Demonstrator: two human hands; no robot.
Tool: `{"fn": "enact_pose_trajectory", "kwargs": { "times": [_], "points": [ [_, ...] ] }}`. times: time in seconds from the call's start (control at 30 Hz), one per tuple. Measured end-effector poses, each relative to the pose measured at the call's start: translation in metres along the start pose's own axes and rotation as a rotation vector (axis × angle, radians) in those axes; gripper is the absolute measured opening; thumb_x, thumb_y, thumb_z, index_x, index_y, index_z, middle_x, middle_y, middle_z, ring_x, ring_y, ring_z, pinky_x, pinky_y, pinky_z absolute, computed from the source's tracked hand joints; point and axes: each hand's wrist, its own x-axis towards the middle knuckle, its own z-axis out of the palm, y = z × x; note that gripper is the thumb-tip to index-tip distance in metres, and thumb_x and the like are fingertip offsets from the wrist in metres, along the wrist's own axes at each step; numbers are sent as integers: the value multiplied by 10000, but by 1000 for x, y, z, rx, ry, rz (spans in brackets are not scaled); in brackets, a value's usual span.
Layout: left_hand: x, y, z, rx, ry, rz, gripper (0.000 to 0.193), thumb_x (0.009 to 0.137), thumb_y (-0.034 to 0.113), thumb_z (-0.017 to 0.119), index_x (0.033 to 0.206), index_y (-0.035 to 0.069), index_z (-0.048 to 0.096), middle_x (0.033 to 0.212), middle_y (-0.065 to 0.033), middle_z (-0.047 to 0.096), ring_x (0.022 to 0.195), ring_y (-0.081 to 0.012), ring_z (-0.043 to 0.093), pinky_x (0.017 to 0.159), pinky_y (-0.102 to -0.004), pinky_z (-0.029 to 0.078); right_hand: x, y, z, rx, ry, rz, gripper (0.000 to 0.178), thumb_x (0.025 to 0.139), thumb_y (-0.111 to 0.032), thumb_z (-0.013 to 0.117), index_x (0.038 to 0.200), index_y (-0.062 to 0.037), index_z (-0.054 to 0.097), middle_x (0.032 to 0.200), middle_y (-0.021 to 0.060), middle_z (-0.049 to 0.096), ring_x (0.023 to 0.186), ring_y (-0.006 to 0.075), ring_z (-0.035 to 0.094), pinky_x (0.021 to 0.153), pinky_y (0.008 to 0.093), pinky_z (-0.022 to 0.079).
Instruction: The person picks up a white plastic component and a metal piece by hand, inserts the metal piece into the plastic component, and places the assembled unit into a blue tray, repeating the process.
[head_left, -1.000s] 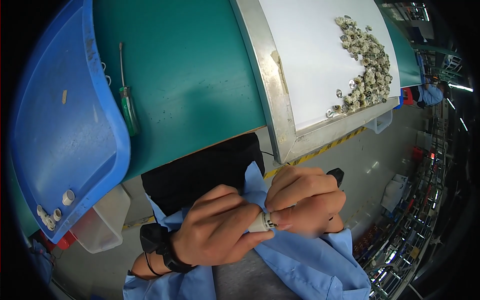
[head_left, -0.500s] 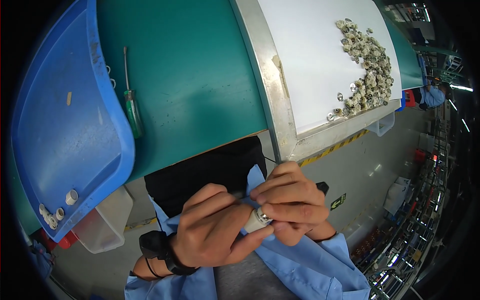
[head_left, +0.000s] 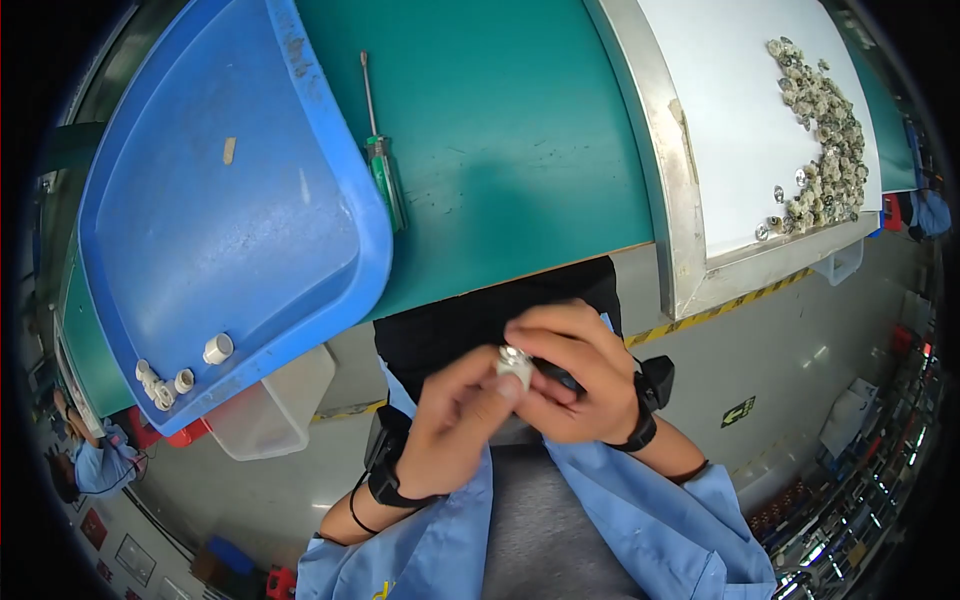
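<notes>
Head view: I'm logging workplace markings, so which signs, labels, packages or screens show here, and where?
Floor sign: on the grey floor right of the right hand, small, dark with yellow marking.
Hazard tape: yellow-and-black strip along the floor below the metal-edged table.
Wall posters: lower left corner, small framed rectangles, too small to describe.
No packages or screens visible.

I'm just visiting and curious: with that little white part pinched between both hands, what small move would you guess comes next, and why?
Probably a short reach of the left hand to set the small white part in the blue tray. Both hands, the right hand too, pinch it over the lap, and a few similar white pieces already lie in the tray's near corner. That is only a guess.
</notes>
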Motion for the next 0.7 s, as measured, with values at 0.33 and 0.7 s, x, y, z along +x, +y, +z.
{"fn": "enact_pose_trajectory", "kwargs": {
  "times": [0.33,0.7],
  "points": [
    [18,-15,-21,-65,98,141,292,1075,192,449,1124,-59,590,1032,-123,667,980,-171,639,898,-299,491,4,8,24,45,51,231,364,784,-25,779,1109,81,654,1014,202,712,842,280,722,712,336,566],
    [18,-24,-12,82,235,184,368,1071,197,428,1264,-102,522,1174,-142,618,1131,-202,574,1021,-346,414,7,31,15,-82,-89,85,398,793,-109,797,1118,87,674,886,162,711,732,275,707,669,335,553]
  ]
}}
